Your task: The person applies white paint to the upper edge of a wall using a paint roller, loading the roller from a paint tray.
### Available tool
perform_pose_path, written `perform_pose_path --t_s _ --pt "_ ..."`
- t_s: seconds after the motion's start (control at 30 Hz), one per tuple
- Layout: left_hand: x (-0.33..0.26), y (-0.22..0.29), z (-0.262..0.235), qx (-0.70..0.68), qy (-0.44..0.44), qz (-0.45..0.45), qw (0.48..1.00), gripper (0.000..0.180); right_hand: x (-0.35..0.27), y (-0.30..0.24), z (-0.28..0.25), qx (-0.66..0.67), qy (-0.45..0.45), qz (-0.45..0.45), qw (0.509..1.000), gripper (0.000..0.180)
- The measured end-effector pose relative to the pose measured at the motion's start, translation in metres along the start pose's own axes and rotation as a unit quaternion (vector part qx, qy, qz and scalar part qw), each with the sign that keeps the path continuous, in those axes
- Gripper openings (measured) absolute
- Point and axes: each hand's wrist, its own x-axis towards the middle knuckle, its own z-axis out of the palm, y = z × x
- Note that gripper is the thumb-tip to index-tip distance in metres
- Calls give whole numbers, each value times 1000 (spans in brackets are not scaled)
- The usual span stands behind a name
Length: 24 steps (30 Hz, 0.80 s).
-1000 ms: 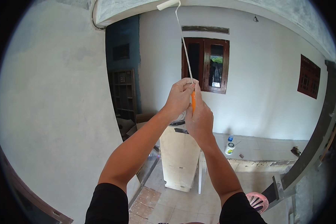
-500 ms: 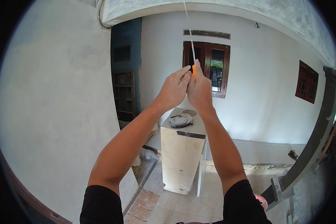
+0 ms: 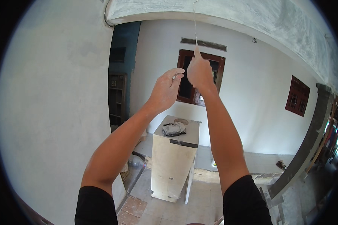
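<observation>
A thin white cord (image 3: pixel 195 28) hangs down in front of the pale concrete beam. Its lower part meets the raised index finger of my right hand (image 3: pixel 200 73). The other fingers of that hand are curled closed around a small orange object, seen half a second ago but now hidden by the hand. Lower and to the left, my left hand (image 3: pixel 166 89) is raised apart from the right one. Its fingers are loosely bent, with a gap by the thumb and nothing visible in them. Pale dust coats its fingertips.
A tall pale cabinet (image 3: pixel 172 165) stands below my hands, a crumpled grey cloth (image 3: pixel 174 129) on top. Close on the left is a plastered wall (image 3: pixel 52 101). Behind are a brown-framed window (image 3: pixel 220 75), a raised tiled ledge (image 3: pixel 259 159) and a dark post (image 3: pixel 304 150).
My hands have come apart: the right has moved up along the cord, while the left has drawn slightly left. The orange object has gone out of sight. The view has shifted a little.
</observation>
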Motion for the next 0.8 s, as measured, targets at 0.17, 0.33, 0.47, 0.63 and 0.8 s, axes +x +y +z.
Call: perform_pose_path --t_s 0.17,0.33,0.47,0.63,0.8 --pt "2 -26 8 -23 -5 14 1000 38 -67 -14 -8 -98 -83 18 992 78" --pt "13 -24 9 -18 -10 54 998 37 -39 -15 -8 -114 -34 -28 993 78" --pt "25 -14 8 -24 -1 87 996 37 25 -11 -1 -62 -19 -32 997 78" --pt "15 -27 4 -15 18 45 999 35 -21 -15 2 -114 -32 -29 993 78" --pt "4 -46 -2 -3 27 40 999 34 -71 -13 12 -130 -79 35 988 76"
